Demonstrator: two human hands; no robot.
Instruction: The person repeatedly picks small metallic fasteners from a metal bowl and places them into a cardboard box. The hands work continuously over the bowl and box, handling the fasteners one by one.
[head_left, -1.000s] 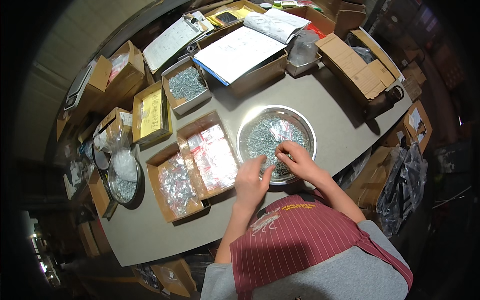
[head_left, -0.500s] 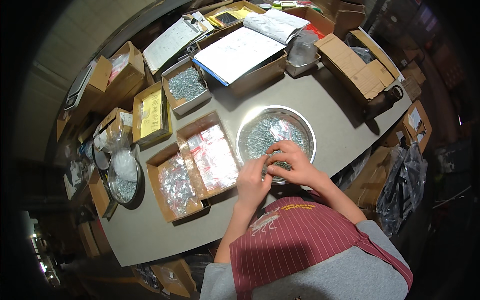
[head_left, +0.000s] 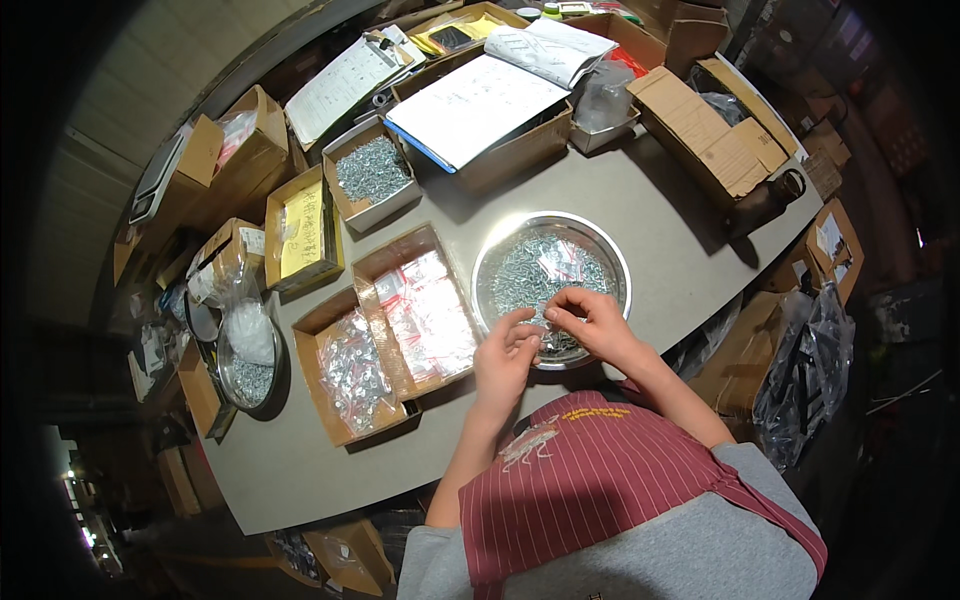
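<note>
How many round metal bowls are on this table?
2. One metal bowl full of small screws sits mid-table, right under the left hand and right hand. A second metal bowl, partly filled, sits at the table's left edge beneath a clear bag. Clutter may hide others.

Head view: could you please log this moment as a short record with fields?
Surface: grey table
Left hand: at the near rim of the metal bowl, fingers pinched toward the right hand
Right hand: over the bowl's near edge, fingers meeting the left
Bowl contents: small silvery screws
Beside left hand: cardboard box of small clear bags
Held item: too small to tell
</note>
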